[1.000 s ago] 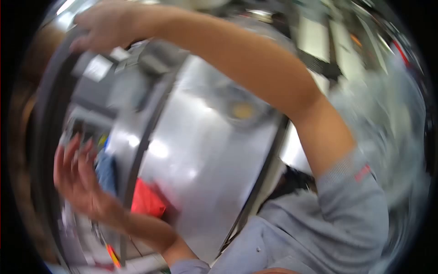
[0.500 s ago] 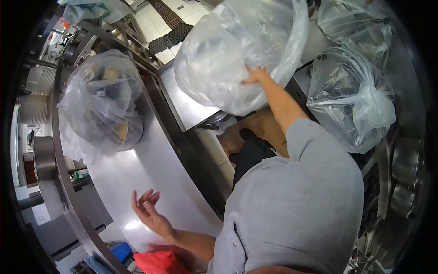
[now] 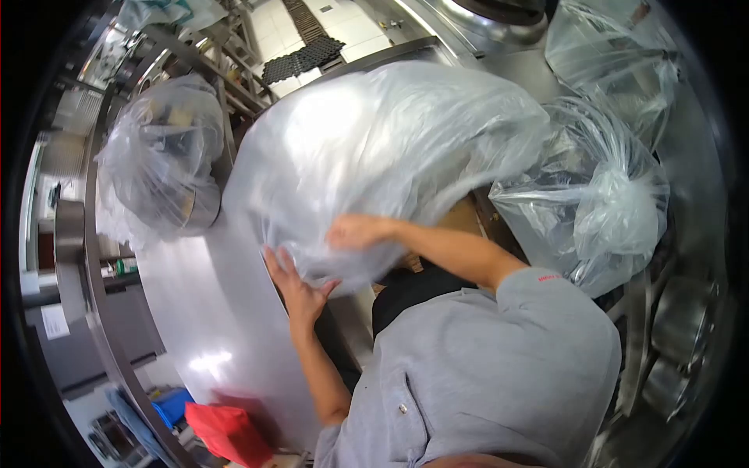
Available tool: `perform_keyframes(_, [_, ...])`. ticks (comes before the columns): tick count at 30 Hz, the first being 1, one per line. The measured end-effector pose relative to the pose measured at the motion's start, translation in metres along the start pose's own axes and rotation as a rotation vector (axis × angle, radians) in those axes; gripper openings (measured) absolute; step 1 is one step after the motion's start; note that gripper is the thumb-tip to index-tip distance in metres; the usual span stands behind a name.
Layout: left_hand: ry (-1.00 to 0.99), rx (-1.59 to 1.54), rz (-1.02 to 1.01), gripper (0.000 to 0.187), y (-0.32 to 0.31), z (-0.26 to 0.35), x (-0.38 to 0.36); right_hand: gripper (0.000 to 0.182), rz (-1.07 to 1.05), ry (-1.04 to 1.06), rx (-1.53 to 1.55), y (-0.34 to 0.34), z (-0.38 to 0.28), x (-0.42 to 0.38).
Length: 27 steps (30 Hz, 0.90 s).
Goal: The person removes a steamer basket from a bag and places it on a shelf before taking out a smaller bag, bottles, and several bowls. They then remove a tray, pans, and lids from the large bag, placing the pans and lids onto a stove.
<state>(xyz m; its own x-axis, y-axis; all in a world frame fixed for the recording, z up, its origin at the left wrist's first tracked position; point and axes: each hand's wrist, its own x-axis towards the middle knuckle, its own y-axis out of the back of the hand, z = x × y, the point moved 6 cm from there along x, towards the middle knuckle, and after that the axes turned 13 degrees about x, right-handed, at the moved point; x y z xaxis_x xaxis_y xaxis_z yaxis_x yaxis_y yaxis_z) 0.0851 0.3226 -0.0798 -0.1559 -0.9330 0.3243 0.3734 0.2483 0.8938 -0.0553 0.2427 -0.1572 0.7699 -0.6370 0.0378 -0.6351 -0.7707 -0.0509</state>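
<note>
A large, puffed-up clear plastic bag point(image 3: 351, 140) spreads across the middle of the head view, its lower left part over the steel counter's edge. My right hand point(image 3: 359, 232), somewhat blurred, is closed on the bag's near side. At the bag's lower left edge is my left hand point(image 3: 300, 292), fingers and thumb spread, touching the plastic. What lies inside the bag cannot be made out.
A steel counter point(image 3: 187, 312) at left holds a bagged pot point(image 3: 168, 171). A red item point(image 3: 226, 433) lies at its near end. More tied clear bags point(image 3: 616, 195) stand at right, steel pots point(image 3: 680, 320) below them. A black mat point(image 3: 303, 61) lies on the tiled floor.
The large bag has moved left and toward me and spread out. My right hand has come left and closed; my left hand has moved right and up to the bag. The view has shifted slightly.
</note>
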Motion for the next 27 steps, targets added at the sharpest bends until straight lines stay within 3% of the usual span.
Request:
perform_keyframes(1, [0.029, 0.006, 0.017, 0.090, -0.008, 0.000, -0.004, 0.017, -0.138, 0.065, 0.046, -0.034, -0.019, -0.013])
perform_keyframes(3, [-0.220, -0.021, -0.074, 0.065, -0.035, 0.015, -0.020, 0.017, -0.343, 0.116, 0.093, -0.072, -0.047, -0.037])
perform_keyframes(4, [-0.160, 0.001, -0.051, 0.065, -0.052, 0.008, -0.032, 0.016, -0.248, 0.211, -0.042, -0.073, -0.063, -0.048])
perform_keyframes(5, [-0.045, -0.187, -0.051, 0.051, -0.070, -0.003, -0.048, 0.018, -0.160, 0.314, -0.164, -0.075, -0.076, -0.059])
perform_keyframes(7, [0.253, -0.548, 0.034, 0.033, -0.067, -0.003, -0.067, 0.046, 0.034, 0.315, -0.386, -0.050, -0.080, -0.074])
perform_keyframes(9, [0.529, -0.944, 0.189, 0.026, -0.061, 0.005, -0.092, 0.083, 0.257, 0.373, -1.074, -0.042, -0.137, -0.087])
perform_keyframes(10, [0.507, -1.011, 0.207, 0.025, -0.043, 0.019, -0.097, 0.091, 0.185, 0.273, -1.178, -0.044, -0.127, -0.082])
perform_keyframes(11, [0.350, -0.742, 0.342, 0.032, -0.041, 0.024, -0.112, 0.099, 0.118, 0.175, -1.290, -0.049, -0.116, -0.076])
perform_keyframes(12, [0.528, -1.090, 0.404, 0.041, -0.049, 0.027, -0.120, 0.099, 0.014, 0.244, -1.267, -0.057, -0.095, -0.070])
perform_keyframes(13, [0.511, -1.288, 0.460, 0.045, -0.045, 0.032, -0.124, 0.095, -0.169, 0.158, -0.704, -0.062, -0.054, -0.066])
perform_keyframes(14, [0.597, -1.555, 0.469, 0.048, -0.086, 0.010, -0.145, 0.091, -0.321, 0.012, -0.160, -0.076, -0.030, -0.063])
perform_keyframes(15, [0.612, -1.551, 0.528, 0.048, -0.081, 0.002, -0.149, 0.091, -0.374, 0.007, -0.170, -0.092, -0.031, -0.060])
perform_keyframes(17, [0.603, -1.622, 0.503, 0.043, -0.070, -0.004, -0.147, 0.073, -0.278, -0.038, -0.010, -0.110, -0.034, -0.053])
perform_keyframes(18, [0.751, -1.210, 0.533, 0.044, -0.002, 0.014, -0.155, 0.073, -0.268, -0.043, -0.017, -0.117, -0.014, -0.049])
perform_keyframes(20, [0.936, -0.312, 0.351, 0.048, 0.007, -0.002, -0.211, 0.058, -0.014, 0.022, 0.200, -0.100, 0.044, -0.049])
perform_keyframes(21, [0.784, 0.021, 0.331, 0.054, 0.036, -0.006, -0.209, 0.052, -0.166, -0.200, 0.300, -0.114, 0.019, -0.044])
perform_keyframes(22, [0.749, 0.075, 0.362, 0.055, 0.087, 0.014, -0.194, 0.049, -0.100, -0.224, -0.016, -0.117, 0.024, -0.043])
perform_keyframes(23, [0.502, 0.204, 0.453, 0.052, 0.104, 0.017, -0.192, 0.046, -0.257, -0.292, -0.126, -0.145, -0.055, -0.038])
perform_keyframes(24, [0.420, 0.192, 0.502, 0.051, 0.112, 0.013, -0.196, 0.044, -0.415, -0.138, 0.055, -0.161, -0.022, -0.030])
perform_keyframes(25, [0.381, 0.129, 0.487, 0.051, 0.109, 0.012, -0.199, 0.040, -0.408, -0.075, 0.124, -0.175, -0.023, -0.026])
perform_keyframes(26, [0.358, 0.059, 0.455, 0.050, 0.104, 0.008, -0.208, 0.041, -0.257, -0.058, -0.015, -0.185, -0.038, -0.028])
perform_keyframes(27, [0.338, -0.034, 0.407, 0.049, 0.097, -0.006, -0.205, 0.042, -0.368, -0.136, 0.121, -0.209, -0.026, -0.015])
